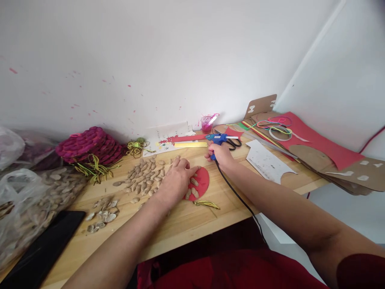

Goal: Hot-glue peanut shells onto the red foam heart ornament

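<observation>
My right hand [223,155] is wrapped round the handle of a blue hot glue gun [219,138], whose nozzle points left and whose white glue stick shows at the back. My left hand [178,180] is bent over the left edge of a red round disc [204,176], its fingertips closed on what looks like a peanut at the upper rim. Several peanuts [195,193] lie on the disc's left side, partly hidden by that hand. To its left spreads a loose pile of peanuts [144,176]. Below the disc lies a yellow-green cord bundle [207,204].
A black phone-like slab [45,249] and plastic bags of peanuts [51,196] stand left, with broken shells [104,214] nearby. Magenta woven rounds [90,146] sit behind. Scissors [234,142], a cup [206,125] and cardboard sheets [315,160] are right. The gun's black cable [237,196] crosses the table edge.
</observation>
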